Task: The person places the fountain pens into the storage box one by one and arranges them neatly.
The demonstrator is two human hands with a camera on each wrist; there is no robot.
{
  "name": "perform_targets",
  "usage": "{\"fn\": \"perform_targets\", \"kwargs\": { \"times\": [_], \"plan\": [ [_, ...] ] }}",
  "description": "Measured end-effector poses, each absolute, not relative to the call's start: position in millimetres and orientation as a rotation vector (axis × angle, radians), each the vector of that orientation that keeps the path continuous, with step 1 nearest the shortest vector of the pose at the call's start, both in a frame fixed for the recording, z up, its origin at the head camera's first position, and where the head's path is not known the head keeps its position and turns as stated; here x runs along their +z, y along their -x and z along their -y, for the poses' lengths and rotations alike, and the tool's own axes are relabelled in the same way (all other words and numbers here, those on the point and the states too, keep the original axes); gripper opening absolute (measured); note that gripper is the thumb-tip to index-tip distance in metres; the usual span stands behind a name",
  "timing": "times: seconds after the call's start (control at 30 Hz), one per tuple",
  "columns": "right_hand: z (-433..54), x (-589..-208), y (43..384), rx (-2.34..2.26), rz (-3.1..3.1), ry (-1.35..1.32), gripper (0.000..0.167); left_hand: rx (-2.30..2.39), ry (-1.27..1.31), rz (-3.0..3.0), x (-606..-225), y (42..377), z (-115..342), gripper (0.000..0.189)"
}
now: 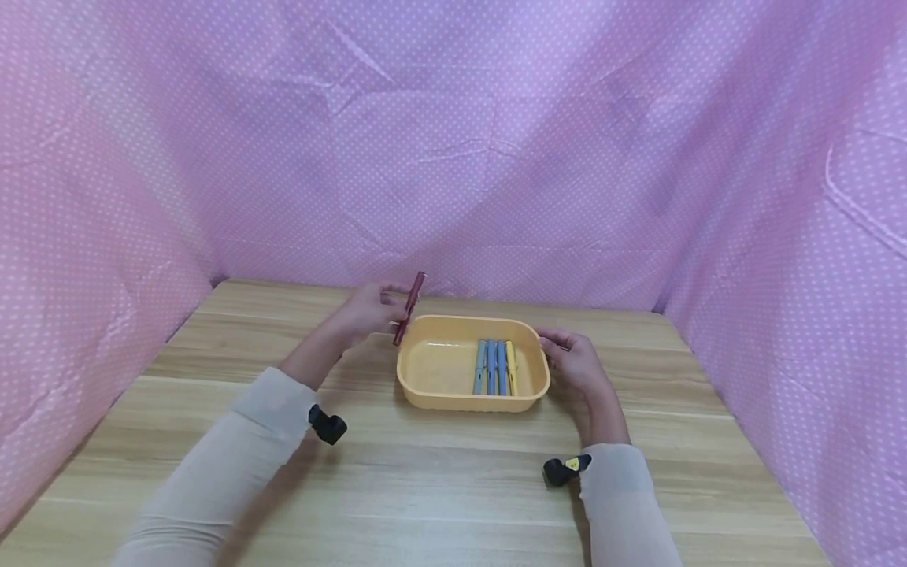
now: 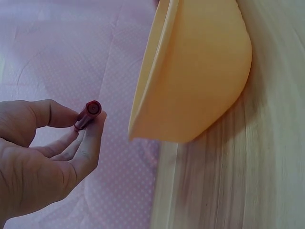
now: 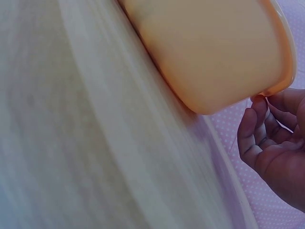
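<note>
A dark red pen (image 1: 410,308) is pinched between the thumb and fingers of my left hand (image 1: 368,313), just off the left end of a yellow plastic basin (image 1: 471,402). Its round end faces the camera in the left wrist view, well apart from the basin wall (image 2: 200,71). My right hand (image 1: 577,364) grips the basin's right rim, thumb and fingertips meeting at the edge in the right wrist view. Inside the basin, toward its right side, several pens lie side by side: a grey-green pen (image 1: 480,367), two blue pens (image 1: 491,367) and a yellow pen (image 1: 511,368).
The basin stands on a wood-grain table (image 1: 439,480). Pink dotted cloth (image 1: 439,157) hangs behind and along both sides of it. Small black cameras (image 1: 328,425) are strapped at both sleeve cuffs.
</note>
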State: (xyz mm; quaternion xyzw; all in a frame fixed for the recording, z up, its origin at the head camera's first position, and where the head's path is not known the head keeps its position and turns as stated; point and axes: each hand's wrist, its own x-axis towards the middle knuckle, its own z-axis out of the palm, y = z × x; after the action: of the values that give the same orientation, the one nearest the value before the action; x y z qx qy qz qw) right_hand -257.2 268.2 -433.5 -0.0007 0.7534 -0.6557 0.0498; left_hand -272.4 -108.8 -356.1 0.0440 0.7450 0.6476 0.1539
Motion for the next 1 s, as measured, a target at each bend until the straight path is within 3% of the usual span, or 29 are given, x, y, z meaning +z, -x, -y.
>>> {"fn": "perform_targets", "kwargs": {
  "times": [1.0],
  "plan": [
    [-280, -434, 253, -1.911, -2.358, 0.108, 0.035, 1.754, -0.230, -2.082, -379, 238, 27, 0.051]
  ]
}}
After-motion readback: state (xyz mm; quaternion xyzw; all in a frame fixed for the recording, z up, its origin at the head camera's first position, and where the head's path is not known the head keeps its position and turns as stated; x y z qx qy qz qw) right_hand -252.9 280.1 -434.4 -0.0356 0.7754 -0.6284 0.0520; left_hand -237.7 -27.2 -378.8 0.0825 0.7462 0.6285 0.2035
